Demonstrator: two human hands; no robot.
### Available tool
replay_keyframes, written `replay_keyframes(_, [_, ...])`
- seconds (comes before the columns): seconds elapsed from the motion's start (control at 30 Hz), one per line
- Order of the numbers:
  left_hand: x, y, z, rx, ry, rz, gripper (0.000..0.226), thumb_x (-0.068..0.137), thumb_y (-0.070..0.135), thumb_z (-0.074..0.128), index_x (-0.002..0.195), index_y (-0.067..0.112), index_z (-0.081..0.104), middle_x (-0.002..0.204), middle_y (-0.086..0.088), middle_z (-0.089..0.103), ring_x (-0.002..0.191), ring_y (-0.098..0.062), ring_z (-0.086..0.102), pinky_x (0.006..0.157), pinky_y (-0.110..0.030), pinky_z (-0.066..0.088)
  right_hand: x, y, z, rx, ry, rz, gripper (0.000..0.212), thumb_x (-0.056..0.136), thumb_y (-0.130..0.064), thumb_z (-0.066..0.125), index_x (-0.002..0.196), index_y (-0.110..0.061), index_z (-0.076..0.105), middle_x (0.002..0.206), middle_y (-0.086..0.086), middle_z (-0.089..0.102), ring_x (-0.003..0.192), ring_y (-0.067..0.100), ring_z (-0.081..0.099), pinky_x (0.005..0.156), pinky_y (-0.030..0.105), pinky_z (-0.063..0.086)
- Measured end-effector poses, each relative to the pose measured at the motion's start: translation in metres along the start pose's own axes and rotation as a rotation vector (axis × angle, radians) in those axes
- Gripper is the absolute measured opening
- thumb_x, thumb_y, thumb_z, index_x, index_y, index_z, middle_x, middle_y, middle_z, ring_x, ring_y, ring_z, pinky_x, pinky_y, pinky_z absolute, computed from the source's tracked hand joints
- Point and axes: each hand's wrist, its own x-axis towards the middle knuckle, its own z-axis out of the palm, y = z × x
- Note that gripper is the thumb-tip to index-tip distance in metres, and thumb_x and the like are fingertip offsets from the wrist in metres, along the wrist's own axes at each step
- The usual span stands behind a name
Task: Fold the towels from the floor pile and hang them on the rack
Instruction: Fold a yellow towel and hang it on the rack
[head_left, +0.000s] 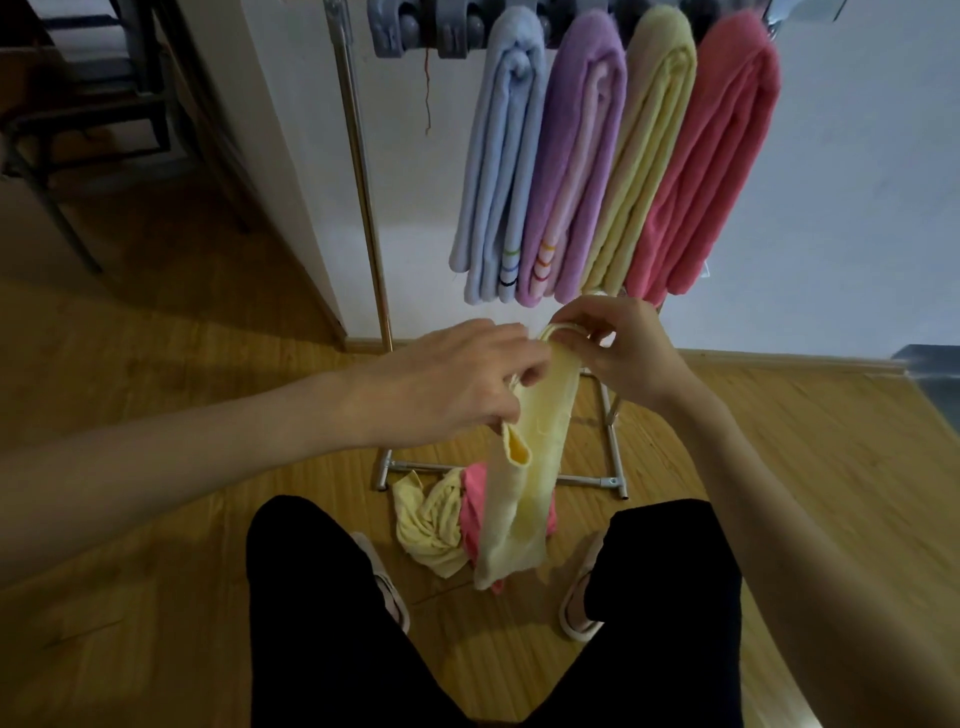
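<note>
While both hands pinch its top fold, a pale yellow towel (524, 467) hangs at centre frame.
Left hand (447, 384) grips the edge at 9 o'clock, right hand (618, 348) at 1 o'clock; floor pile (431, 519) lies at 6, rack (363, 182) with four hung towels (613, 156) at 12.

No writing, label, brand, number or sign can be read anywhere in the view — not on any cloth, metal part, wall or floor.
</note>
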Motion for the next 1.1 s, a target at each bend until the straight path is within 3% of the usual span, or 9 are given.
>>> replay_keyframes(0.07, [0.002, -0.001, 0.004, 0.021, -0.027, 0.088, 0.030, 0.089, 0.022, 0.043, 0.083, 0.014, 0.072, 0.111, -0.003, 0.063, 0.106, -0.019, 0.057, 0.087, -0.037, 0.044, -0.002, 0.002, 0.000, -0.008, 0.009, 0.013, 0.009, 0.084, -0.009, 0.068, 0.091, -0.012, 0.071, 0.076, -0.007, 0.064, 0.067, 0.008, 0.053, 0.063, 0.012, 0.039])
replay_keyframes(0.13, [0.004, -0.003, 0.008, 0.008, -0.064, 0.121, 0.027, 0.089, 0.016, 0.041, 0.089, 0.014, 0.069, 0.101, -0.001, 0.068, 0.098, -0.017, 0.062, 0.094, -0.033, 0.041, -0.004, 0.002, 0.001, -0.017, 0.026, 0.021, 0.007, 0.083, -0.011, 0.069, 0.089, -0.012, 0.071, 0.074, -0.007, 0.062, 0.065, 0.005, 0.050, 0.063, 0.009, 0.035])
replay_keyframes(0.27, [0.003, -0.015, 0.022, 0.075, 0.031, -0.028, 0.017, 0.092, 0.019, 0.047, 0.091, 0.018, 0.063, 0.087, 0.003, 0.065, 0.085, -0.017, 0.059, 0.087, -0.031, 0.036, -0.005, -0.003, -0.003, 0.012, 0.061, 0.025, 0.005, 0.083, -0.008, 0.069, 0.087, -0.008, 0.072, 0.070, -0.013, 0.061, 0.062, 0.000, 0.053, 0.059, 0.007, 0.037])
replay_keyframes(0.43, [0.012, -0.022, 0.024, -0.073, 0.257, -0.292, 0.030, 0.093, 0.036, 0.040, 0.094, 0.017, 0.064, 0.086, 0.003, 0.066, 0.082, -0.016, 0.058, 0.078, -0.028, 0.030, -0.002, -0.007, -0.006, 0.061, 0.104, 0.018, 0.006, 0.082, -0.014, 0.072, 0.083, -0.008, 0.073, 0.068, -0.011, 0.064, 0.060, 0.001, 0.055, 0.056, 0.008, 0.037])
replay_keyframes(0.67, [0.028, -0.014, 0.027, -0.154, 0.412, -0.379, 0.032, 0.092, 0.043, 0.047, 0.091, 0.017, 0.065, 0.082, 0.003, 0.067, 0.076, -0.014, 0.057, 0.074, -0.027, 0.030, 0.001, -0.013, -0.011, 0.186, 0.104, 0.025, 0.008, 0.082, -0.010, 0.073, 0.085, -0.003, 0.073, 0.070, -0.007, 0.068, 0.056, -0.007, 0.059, 0.055, 0.005, 0.038])
replay_keyframes(0.73, [0.030, -0.014, 0.028, -0.160, 0.427, -0.392, 0.030, 0.092, 0.043, 0.051, 0.092, 0.017, 0.066, 0.080, 0.003, 0.066, 0.075, -0.013, 0.057, 0.074, -0.025, 0.028, 0.001, -0.012, -0.013, 0.244, 0.063, 0.034, 0.008, 0.083, -0.010, 0.072, 0.086, -0.003, 0.073, 0.072, -0.004, 0.071, 0.059, -0.003, 0.062, 0.056, 0.008, 0.041])
replay_keyframes(0.87, [0.033, -0.015, 0.030, -0.159, 0.449, -0.411, 0.029, 0.090, 0.043, 0.054, 0.089, 0.016, 0.066, 0.078, 0.004, 0.066, 0.074, -0.014, 0.058, 0.074, -0.028, 0.031, 0.002, -0.011, -0.017, 0.307, 0.016, 0.048, 0.011, 0.085, -0.014, 0.070, 0.089, -0.004, 0.074, 0.078, 0.003, 0.073, 0.068, 0.010, 0.069, 0.060, 0.024, 0.054])
replay_keyframes(1.03, [0.036, -0.015, 0.033, -0.129, 0.469, -0.453, 0.034, 0.090, 0.046, 0.053, 0.088, 0.015, 0.068, 0.077, 0.002, 0.068, 0.071, -0.014, 0.059, 0.072, -0.028, 0.031, 0.001, -0.012, -0.014, 0.364, 0.021, 0.071, 0.013, 0.087, -0.010, 0.066, 0.094, 0.000, 0.072, 0.083, 0.010, 0.073, 0.075, 0.025, 0.069, 0.067, 0.039, 0.053])
replay_keyframes(1.1, [0.037, -0.015, 0.032, -0.128, 0.480, -0.489, 0.035, 0.089, 0.047, 0.053, 0.089, 0.016, 0.068, 0.077, 0.002, 0.068, 0.071, -0.014, 0.060, 0.072, -0.029, 0.035, 0.000, -0.013, -0.014, 0.376, 0.022, 0.105, 0.015, 0.089, -0.008, 0.063, 0.097, 0.001, 0.071, 0.082, 0.007, 0.072, 0.073, 0.015, 0.067, 0.066, 0.036, 0.052])
